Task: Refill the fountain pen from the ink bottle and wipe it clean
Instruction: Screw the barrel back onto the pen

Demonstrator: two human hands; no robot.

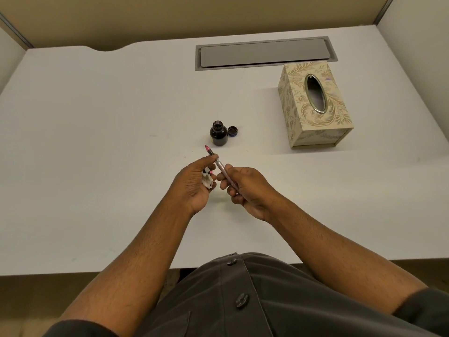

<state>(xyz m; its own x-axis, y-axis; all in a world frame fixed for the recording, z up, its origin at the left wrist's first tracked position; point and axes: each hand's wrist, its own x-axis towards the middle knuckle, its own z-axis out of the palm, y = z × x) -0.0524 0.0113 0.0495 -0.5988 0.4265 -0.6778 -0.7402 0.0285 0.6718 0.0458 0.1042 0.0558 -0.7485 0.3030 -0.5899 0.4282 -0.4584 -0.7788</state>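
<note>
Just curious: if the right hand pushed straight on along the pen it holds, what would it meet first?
Probably the left hand, which pinches the pen just ahead of the right hand; depth is uncertain.

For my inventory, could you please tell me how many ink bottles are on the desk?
1: the ink bottle stands open mid-desk, beside its cap, beyond the hands.

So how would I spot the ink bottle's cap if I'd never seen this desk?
Start at the patterned tissue box on the right of the white desk. To its left stands the small dark ink bottle, open. The cap is the low dark ring lying just to its right.
</note>
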